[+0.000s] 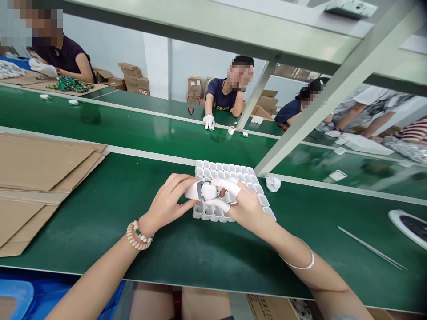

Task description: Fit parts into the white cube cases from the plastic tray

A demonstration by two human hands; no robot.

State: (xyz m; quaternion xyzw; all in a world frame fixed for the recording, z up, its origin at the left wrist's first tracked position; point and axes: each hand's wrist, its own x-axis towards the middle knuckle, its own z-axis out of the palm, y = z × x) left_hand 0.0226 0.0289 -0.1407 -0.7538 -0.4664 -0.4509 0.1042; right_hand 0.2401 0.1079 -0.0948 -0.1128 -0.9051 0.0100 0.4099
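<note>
My left hand (173, 195) is closed around a white plastic housing (192, 191), its open end turned to the right. Close against that end, a small rounded white part (209, 191) sits between the fingertips of my right hand (245, 202). White finger cots cover several fingers of the right hand. Whether the rounded part is partly inside the housing, I cannot tell. Under and behind both hands stand rows of white open-topped plastic housings (218, 167) on the green bench, partly hidden by my right hand.
Flat cardboard sheets (43, 173) lie at left, and a crumpled white wad (273, 183) near the bench's back edge. Tweezers (372, 247) and a white-rimmed round object (408, 229) are at right. A slanted post (320, 98) rises beyond. Co-workers sit across the green conveyor belt (150, 129).
</note>
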